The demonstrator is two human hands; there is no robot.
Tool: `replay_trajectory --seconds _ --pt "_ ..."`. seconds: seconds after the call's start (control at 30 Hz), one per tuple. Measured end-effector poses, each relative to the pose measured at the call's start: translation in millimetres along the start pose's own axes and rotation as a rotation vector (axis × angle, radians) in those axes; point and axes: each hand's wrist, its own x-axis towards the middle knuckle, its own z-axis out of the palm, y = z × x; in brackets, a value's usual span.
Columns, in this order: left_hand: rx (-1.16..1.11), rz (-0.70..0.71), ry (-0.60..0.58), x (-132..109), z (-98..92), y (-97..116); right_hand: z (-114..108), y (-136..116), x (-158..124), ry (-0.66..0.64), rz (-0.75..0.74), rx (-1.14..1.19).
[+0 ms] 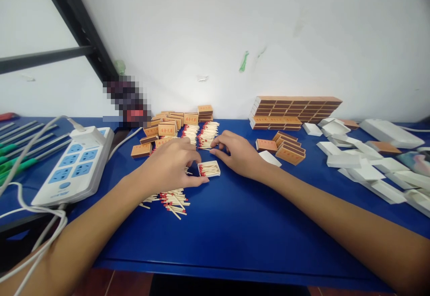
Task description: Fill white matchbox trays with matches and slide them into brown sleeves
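Note:
A small white matchbox tray [215, 171] with red-tipped matches inside rests on the blue table. My left hand [173, 164] grips it from the left, thumb along the front edge and index finger curled behind. At the right edge of a match pile [208, 135], my right hand [235, 152] has thumb and index drawn close together; whether a match is between them is too small to tell. Another match pile [190, 134] stands left of that one. Loose matches [174, 201] lie in front of my left hand, and part of the heap is hidden beneath it.
Orange matchboxes [167, 129] crowd the back left; a stacked block of them [295, 108] stands against the wall. Tilted matchboxes [290, 148] and a white tray [270, 158] lie right of my right hand. Empty white trays [366, 168] spread far right. A power strip [75, 166] sits left.

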Motion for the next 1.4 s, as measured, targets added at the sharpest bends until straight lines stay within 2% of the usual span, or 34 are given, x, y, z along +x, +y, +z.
replay_trajectory --seconds 0.23,0.47,0.63,0.83,0.97,1.17,1.4 --pt "-0.02 -0.003 -0.006 -1.1 0.7 0.0 3.1 1.0 -0.5 -0.033 -0.017 -0.063" --pt "-0.017 -0.021 -0.006 -1.4 -0.9 -0.9 -15.7 -8.2 -7.9 -0.142 0.017 -0.224" --pt "-0.016 -0.021 -0.01 -1.5 -1.1 -0.2 -23.4 -10.5 -14.8 -0.185 0.059 -0.176" --pt "-0.024 -0.028 -0.01 -1.3 -2.4 -0.1 -15.1 -5.6 -15.3 -0.143 -0.032 -0.117" --pt "-0.02 -0.034 -0.019 -0.8 -2.8 0.5 -9.9 -2.3 -14.4 -0.09 -0.023 -0.125" --pt "-0.008 -0.019 -0.017 -1.1 -1.4 0.9 -9.5 -5.0 -13.6 -0.14 -0.019 -0.145" --pt "-0.015 -0.028 -0.002 -1.9 -2.4 0.2 -11.7 -9.1 -14.8 -0.131 0.007 -0.22"
